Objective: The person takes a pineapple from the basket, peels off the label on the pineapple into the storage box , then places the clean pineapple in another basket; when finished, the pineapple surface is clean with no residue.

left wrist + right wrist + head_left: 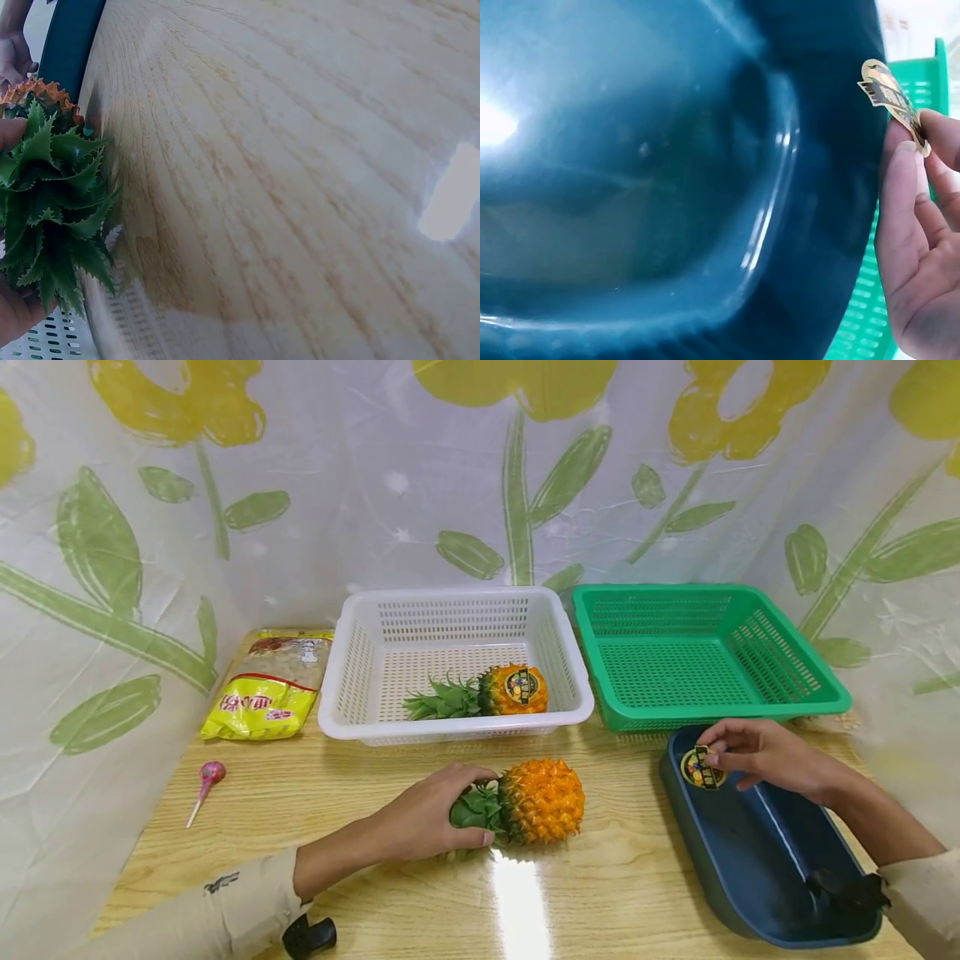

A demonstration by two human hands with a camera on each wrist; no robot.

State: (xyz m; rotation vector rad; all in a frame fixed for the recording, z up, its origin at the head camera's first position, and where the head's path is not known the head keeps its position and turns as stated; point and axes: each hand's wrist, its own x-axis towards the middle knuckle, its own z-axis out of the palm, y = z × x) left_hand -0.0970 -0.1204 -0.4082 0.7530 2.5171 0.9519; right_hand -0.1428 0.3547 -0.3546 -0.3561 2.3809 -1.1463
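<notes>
Wood-grain table (622, 868), baskets (457, 728), tub (750, 860), pineapple (536, 802), lollipop (212, 772), bag (266, 685)

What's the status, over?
Left hand gripping orange, spiky pineapple by green leaves. Right hand pinching round black-and-gold sticker near blue plastic basin. No obstruction visible.

Right hand (922, 255) near three o'clock pinched gold-edged sticker (889, 96), blue basin (667, 180) spread toward nine, green basket (924, 81) showed behind.

Bright, even light keeps the held pineapple (543, 802) clear in the head view; white glare burns out part of the surface (630, 885). The left wrist view is hazier; in the right, highlights flare off the softly blurred basin (667, 202).
</notes>
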